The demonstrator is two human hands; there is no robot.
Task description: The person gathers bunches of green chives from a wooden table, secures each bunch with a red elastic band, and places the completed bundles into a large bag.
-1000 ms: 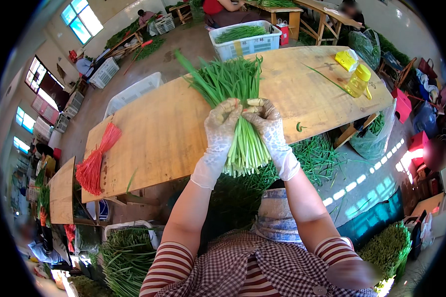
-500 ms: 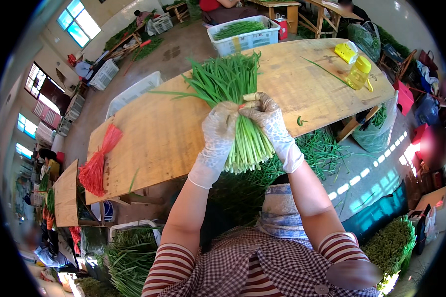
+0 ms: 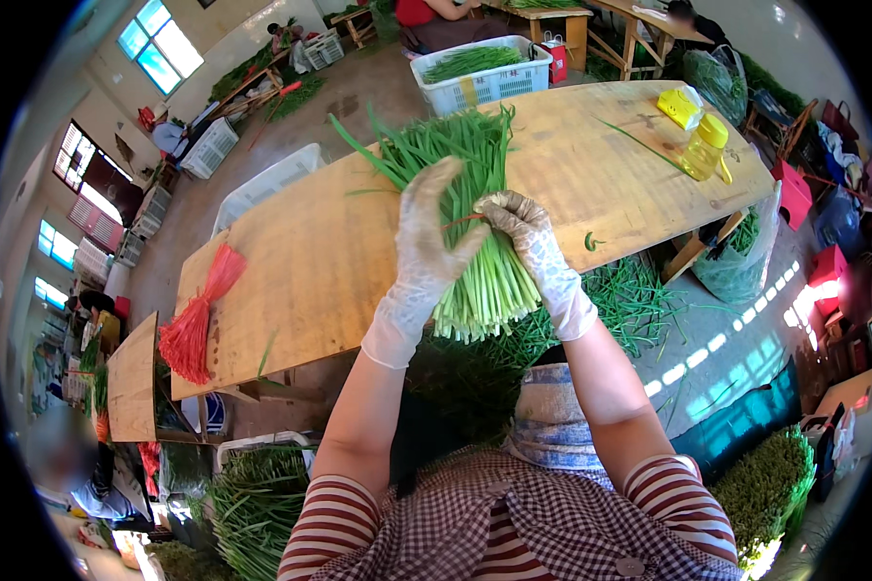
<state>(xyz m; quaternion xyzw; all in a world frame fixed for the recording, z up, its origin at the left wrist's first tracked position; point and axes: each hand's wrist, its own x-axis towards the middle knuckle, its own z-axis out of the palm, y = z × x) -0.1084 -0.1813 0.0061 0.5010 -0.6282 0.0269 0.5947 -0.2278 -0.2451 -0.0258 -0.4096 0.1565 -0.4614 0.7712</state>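
A thick bundle of garlic chives (image 3: 486, 286) lies across the wooden table's near edge, pale cut stems toward me and green leaves pointing away. A thin red tie (image 3: 462, 221) crosses its middle. My gloved right hand (image 3: 523, 230) pinches the tie at the right side of the bundle. My left hand (image 3: 426, 237), also gloved and slightly blurred, is open at the bundle's left side, its thumb spread from the fingers. A bunch of red ties (image 3: 202, 315) rests on the table at the left.
On the wooden table (image 3: 320, 261) a yellow tissue pack (image 3: 680, 107) and a yellow-lidded bottle (image 3: 703, 147) stand at the far right. White crates (image 3: 484, 87) stand beyond the far edge. Loose green leaves (image 3: 625, 300) lie below the near edge. Other people work in the background.
My left hand has let go of the bundle's middle and opened, its fingers moving up and its thumb apart. The red tie now shows more. My right hand stays near the same spot.
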